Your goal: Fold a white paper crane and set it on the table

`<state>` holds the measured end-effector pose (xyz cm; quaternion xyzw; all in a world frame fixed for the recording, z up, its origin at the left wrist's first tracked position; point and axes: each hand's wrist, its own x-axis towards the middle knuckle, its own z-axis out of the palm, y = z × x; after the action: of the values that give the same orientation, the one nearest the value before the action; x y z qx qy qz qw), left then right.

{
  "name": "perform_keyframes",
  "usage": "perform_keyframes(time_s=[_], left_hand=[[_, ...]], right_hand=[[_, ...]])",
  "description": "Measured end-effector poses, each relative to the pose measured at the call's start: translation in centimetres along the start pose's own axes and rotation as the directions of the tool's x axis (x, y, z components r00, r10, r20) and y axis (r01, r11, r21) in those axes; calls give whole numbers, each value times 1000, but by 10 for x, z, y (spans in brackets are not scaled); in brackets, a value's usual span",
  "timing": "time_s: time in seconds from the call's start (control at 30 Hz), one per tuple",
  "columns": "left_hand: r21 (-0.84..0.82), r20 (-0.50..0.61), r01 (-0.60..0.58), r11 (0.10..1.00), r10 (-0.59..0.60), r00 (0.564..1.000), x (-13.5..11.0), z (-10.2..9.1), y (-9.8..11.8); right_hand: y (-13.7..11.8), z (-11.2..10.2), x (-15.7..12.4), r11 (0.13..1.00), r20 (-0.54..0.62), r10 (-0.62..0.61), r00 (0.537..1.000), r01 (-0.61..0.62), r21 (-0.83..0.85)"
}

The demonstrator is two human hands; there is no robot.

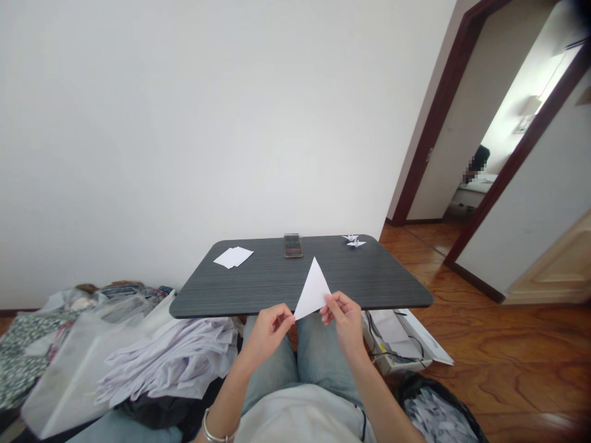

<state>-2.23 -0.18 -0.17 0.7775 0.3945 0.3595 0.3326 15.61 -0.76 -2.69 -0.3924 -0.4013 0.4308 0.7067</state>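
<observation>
A white sheet of paper folded into a triangle (313, 289) is held up over the near edge of the dark table (258, 292), one point upward. My left hand (272, 329) pinches its lower left corner between thumb and fingers. On the right side, my right hand (342, 317) grips the paper with the thumb in front and fingers behind. Several white paper squares (233, 256) lie overlapping at the table's left. Two small folded paper cranes (355, 243) sit at the far right corner.
A phone (293, 245) stands at the table's back middle, near the wall. Piled clothes (175, 357) lie to the left on the floor side. To the right are a box with cables and papers (397, 344) and a black bag of paper scraps (438, 412). A doorway (462, 123) opens beyond.
</observation>
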Motion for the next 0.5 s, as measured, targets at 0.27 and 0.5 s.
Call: perform_keyframes(time_s=[0.27,0.5], left_hand=[[1,24,-54,999,54,998,-2,-5,2],[-299,-51,64,952,-83,995,11,5,5]], right_hand=[[-3,0,0,1000,-21,-12,1000,12,-1],[-3,8,-6,997,168,40,985,-28,-74]])
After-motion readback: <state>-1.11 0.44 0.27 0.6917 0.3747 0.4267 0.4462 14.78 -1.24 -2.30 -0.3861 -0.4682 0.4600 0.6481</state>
